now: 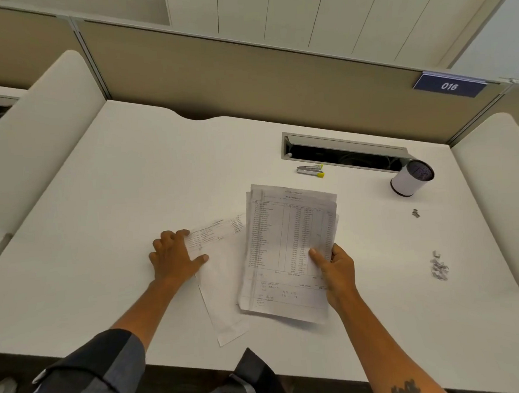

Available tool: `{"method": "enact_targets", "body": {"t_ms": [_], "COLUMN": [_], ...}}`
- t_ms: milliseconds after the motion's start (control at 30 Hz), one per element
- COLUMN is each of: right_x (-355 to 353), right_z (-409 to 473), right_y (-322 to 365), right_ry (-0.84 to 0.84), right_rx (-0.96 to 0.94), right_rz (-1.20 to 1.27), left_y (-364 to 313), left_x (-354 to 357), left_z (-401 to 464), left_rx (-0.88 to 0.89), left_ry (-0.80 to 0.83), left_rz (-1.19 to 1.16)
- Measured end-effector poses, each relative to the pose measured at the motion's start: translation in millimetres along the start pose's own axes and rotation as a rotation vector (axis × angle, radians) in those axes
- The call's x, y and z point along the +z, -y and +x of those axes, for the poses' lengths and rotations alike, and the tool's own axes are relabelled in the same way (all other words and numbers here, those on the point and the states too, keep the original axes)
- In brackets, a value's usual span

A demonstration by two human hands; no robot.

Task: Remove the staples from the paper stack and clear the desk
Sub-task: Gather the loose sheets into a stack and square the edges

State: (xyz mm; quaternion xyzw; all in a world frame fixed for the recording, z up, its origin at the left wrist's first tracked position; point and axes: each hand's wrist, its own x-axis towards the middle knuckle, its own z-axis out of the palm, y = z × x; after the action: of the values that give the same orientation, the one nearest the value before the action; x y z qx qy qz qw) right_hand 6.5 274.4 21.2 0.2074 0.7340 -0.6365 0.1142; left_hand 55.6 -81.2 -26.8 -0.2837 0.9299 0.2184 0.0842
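I see my right hand (pixel 335 270) pinching the printed paper stack (pixel 289 252), long axis twelve-to-six, while my left hand (pixel 173 256) presses flat on the single sheet (pixel 220 277) at nine o'clock.

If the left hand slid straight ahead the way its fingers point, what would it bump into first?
Probably nothing on the desk. The left hand points up and slightly right across bare desktop, so it would likely reach the partition wall first. Depth is hard to judge.
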Motion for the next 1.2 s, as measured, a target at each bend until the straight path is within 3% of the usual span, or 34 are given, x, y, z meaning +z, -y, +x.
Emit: {"method": "enact_targets", "body": {"t_ms": [267,400,500,600,900,1200], "right_x": [1.4,3.3,6.5,12.1,33.9,28.7], "right_z": [2.4,1.9,0.0,-2.9,-4.4,1.2], "right_y": [-0.4,2.5,5.6,9.9,20.8,28.1], "right_ry": [0.03,0.052,0.082,0.123,0.171,0.186], "right_rx": [0.004,0.016,0.024,0.025,-0.044,-0.106], "right_rz": [0.002,0.002,0.025,0.034,-0.064,-0.033], "left_y": [-9.1,-24.2,-40.9,-55.6,-93.0,-118.7], "left_x": [0.6,0.5,-7.9,-11.5,-27.7,-44.7], "left_z": [0.4,-11.7,-20.7,-27.9,-55.6,-64.9], "left_rx": [-0.022,-0.071,-0.044,-0.011,0.03,0.27], "left_ry": [-0.016,-0.071,-0.097,-0.018,0.17,0.148], "left_rz": [-0.052,-0.641,-0.821,-0.944,-1.198,-1.139]}}
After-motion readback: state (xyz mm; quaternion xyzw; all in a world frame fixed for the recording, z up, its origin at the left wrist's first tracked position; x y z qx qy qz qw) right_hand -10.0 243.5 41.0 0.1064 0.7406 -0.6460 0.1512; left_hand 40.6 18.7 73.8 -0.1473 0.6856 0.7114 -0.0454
